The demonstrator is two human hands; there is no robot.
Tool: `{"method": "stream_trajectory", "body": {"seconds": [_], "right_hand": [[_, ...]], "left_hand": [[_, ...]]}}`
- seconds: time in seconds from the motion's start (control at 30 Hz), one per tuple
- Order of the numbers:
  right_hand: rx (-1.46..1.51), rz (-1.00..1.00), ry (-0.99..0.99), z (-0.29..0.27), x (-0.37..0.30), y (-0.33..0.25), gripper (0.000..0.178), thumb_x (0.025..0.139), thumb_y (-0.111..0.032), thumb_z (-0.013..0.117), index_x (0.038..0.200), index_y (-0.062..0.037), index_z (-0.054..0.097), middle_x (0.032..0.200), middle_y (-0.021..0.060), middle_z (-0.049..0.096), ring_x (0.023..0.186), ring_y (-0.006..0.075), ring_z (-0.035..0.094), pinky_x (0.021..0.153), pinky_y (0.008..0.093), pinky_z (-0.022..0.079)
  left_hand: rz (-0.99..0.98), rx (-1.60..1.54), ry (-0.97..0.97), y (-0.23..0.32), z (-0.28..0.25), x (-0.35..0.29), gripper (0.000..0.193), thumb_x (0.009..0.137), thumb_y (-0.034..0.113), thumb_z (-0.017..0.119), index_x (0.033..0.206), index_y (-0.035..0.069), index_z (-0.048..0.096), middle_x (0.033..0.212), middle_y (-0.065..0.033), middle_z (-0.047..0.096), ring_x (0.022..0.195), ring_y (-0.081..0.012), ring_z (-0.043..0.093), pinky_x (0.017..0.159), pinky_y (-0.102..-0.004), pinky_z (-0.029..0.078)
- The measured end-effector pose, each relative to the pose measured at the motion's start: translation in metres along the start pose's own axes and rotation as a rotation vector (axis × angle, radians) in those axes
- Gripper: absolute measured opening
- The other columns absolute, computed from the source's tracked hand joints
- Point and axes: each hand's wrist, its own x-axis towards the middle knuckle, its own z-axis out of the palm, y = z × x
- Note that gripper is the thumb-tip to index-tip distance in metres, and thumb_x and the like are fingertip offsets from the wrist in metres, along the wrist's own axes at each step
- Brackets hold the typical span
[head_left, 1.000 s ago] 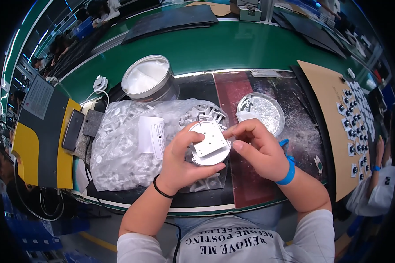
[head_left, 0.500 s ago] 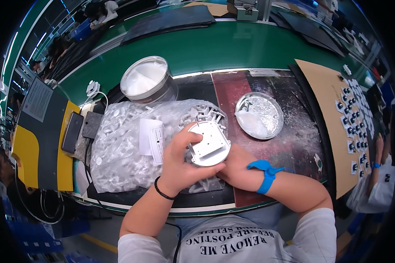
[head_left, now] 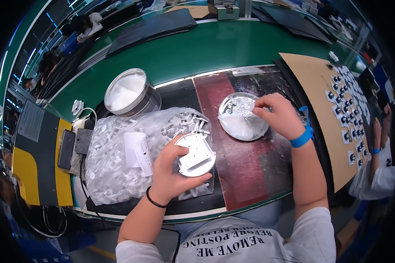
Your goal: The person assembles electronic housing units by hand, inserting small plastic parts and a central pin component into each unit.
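My left hand [head_left: 171, 173] grips a round white housing [head_left: 196, 154] by its rim, thumb and fingers wrapped round it. A flat raised plate with small holes faces up on it. Over the right side of a shallow round metal dish [head_left: 226, 106], my right hand [head_left: 281, 116] has its fingertips pinched together; what is between them is too small to make out. In the dish lie a clear plastic bag [head_left: 241, 126] and small shiny bits. Beyond the housing, a large clear bag [head_left: 112, 144] of white parts [head_left: 186, 125] lies open.
A round clear tub [head_left: 126, 92] stands behind the bag. To the left is a yellow and grey machine [head_left: 39, 153] with a phone-like dark device [head_left: 66, 149] beside it. A cardboard sheet [head_left: 314, 101] with rows of small black-topped parts [head_left: 344, 109] lies right. A co-worker's arm [head_left: 376, 140] shows far right.
My right hand has moved from beside the housing, up and right to the dish, its fingers now pinched. My left hand still holds the housing. The whole view has shifted slightly.
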Motion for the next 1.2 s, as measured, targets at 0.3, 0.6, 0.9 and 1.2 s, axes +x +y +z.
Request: {"method": "stream_trajectory", "body": {"seconds": [0.3,0.6,0.9,1.2], "right_hand": [[-0.190,0.086,-0.162,0.012,0.000,0.000,0.014,0.077,-0.023,0.060,0.080,-0.0110,0.068,0.078,0.0033,0.065,0.087,0.0225,0.054,0.083,0.0361,0.033],[-0.244,0.065,-0.151,0.020,-0.002,0.004,0.014,0.075,-0.023,0.063,0.079,-0.0105,0.068,0.077,0.0046,0.065,0.083,0.0230,0.056,0.080,0.0357,0.036],[-0.223,0.080,-0.189,0.020,-0.002,0.004,0.016,0.077,-0.025,0.061,0.079,-0.0100,0.068,0.077,0.0071,0.065,0.081,0.0248,0.057,0.080,0.0369,0.037],[-0.230,0.049,-0.183,0.016,-0.001,0.004,0.018,0.078,-0.023,0.060,0.082,-0.0067,0.068,0.078,0.0117,0.064,0.080,0.0263,0.059,0.075,0.0378,0.041]], "left_hand": [[0.003,-0.005,-0.025,-0.006,-0.001,-0.001,0.072,0.049,0.015,0.086,0.105,0.009,0.041,0.116,-0.0243,0.051,0.102,-0.0322,0.057,0.086,-0.0375,0.046],[-0.002,0.008,-0.021,-0.004,-0.003,-0.001,0.071,0.049,0.015,0.086,0.104,0.009,0.042,0.115,-0.0239,0.052,0.103,-0.0327,0.057,0.087,-0.0373,0.046],[-0.007,0.023,-0.020,-0.004,-0.002,-0.002,0.071,0.049,0.017,0.086,0.104,0.009,0.042,0.115,-0.0240,0.053,0.103,-0.0335,0.056,0.087,-0.0379,0.045],[-0.002,0.042,-0.021,-0.003,-0.002,0.000,0.070,0.049,0.017,0.086,0.104,0.009,0.043,0.114,-0.0239,0.053,0.103,-0.0340,0.056,0.087,-0.0384,0.046]]}}
